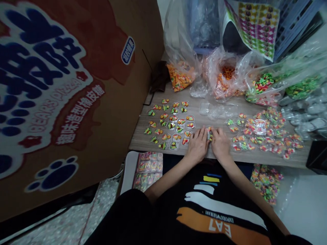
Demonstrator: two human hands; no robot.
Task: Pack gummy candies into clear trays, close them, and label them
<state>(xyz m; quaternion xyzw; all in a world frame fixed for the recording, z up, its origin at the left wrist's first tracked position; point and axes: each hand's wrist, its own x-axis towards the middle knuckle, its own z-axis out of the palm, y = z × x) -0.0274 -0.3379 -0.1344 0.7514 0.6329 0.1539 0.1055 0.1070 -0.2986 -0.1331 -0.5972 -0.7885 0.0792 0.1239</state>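
Note:
Near the front edge of the table, a small clear plastic tray [209, 133] filled with colourful pieces stands between my two hands. My left hand [198, 145] presses its fingertips against the tray's left side, fingers close together. From the right, my right hand [221, 144] grips the other side, its thumb hidden. To the left lie rows of small clear trays [175, 141] holding red, orange and green pizza-like pieces; some pieces look loose on the wood. On the right spreads a heap of filled clear packs [270, 136].
A large printed cardboard box [114, 102] walls off the left. Behind the table [258, 159] stand bags of orange pieces [180, 75], small orange bits [226, 80] and green pieces [304, 86]. Empty clear trays [222, 110] lie mid-table. Below the edge sits an open box of packs [149, 166].

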